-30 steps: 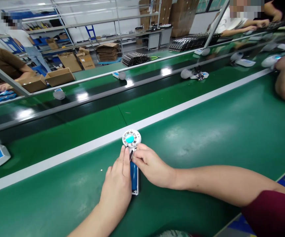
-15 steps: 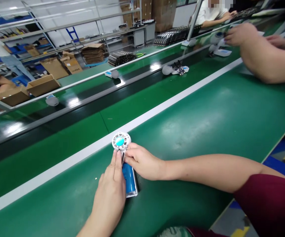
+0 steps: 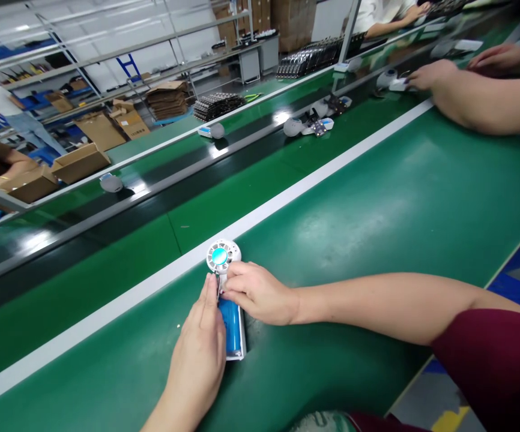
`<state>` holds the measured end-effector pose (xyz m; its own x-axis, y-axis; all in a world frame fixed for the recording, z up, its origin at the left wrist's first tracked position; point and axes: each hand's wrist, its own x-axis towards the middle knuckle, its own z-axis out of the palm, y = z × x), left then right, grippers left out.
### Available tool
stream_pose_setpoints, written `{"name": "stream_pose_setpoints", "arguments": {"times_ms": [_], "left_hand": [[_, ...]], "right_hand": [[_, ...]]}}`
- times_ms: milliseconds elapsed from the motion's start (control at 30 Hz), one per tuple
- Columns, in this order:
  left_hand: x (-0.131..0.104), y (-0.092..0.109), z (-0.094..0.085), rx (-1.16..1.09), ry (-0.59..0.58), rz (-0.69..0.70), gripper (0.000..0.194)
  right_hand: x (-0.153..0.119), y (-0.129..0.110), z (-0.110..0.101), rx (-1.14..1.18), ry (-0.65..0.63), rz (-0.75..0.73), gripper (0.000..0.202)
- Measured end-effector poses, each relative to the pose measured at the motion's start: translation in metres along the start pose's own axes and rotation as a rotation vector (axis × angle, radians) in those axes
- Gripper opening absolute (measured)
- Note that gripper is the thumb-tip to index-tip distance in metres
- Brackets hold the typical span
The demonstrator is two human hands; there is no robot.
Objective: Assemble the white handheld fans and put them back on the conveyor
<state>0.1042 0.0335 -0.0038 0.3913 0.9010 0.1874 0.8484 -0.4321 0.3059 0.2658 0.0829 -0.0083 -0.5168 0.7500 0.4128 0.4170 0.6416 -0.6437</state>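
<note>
Green bench (image 3: 377, 198) held a small fan (image 3: 224, 288), pinched by both left hand (image 3: 201, 354) and right hand (image 3: 255, 291); a co-worker's arm (image 3: 480, 102) lay far right.

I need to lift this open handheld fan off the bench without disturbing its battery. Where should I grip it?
Probably pinch the handle's white side walls, coming from above. The fan lies flat, blue battery exposed upward; the left hand and right hand already flank it.

glossy white plastic fan shell (image 3: 224, 257) on smooth green bench mat (image 3: 377, 198)
</note>
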Motion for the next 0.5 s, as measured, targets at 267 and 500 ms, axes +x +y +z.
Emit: {"name": "stream_pose_setpoints", "arguments": {"times_ms": [267, 500], "left_hand": [[-0.001, 0.008, 0.0, 0.167, -0.057, -0.058, 0.059], [-0.008, 0.008, 0.019, 0.23, 0.141, 0.113, 0.073]], "right_hand": [[-0.001, -0.002, -0.002, -0.016, -0.011, -0.014, 0.026], [0.007, 0.01, -0.001, 0.167, -0.049, 0.093, 0.012]]}}
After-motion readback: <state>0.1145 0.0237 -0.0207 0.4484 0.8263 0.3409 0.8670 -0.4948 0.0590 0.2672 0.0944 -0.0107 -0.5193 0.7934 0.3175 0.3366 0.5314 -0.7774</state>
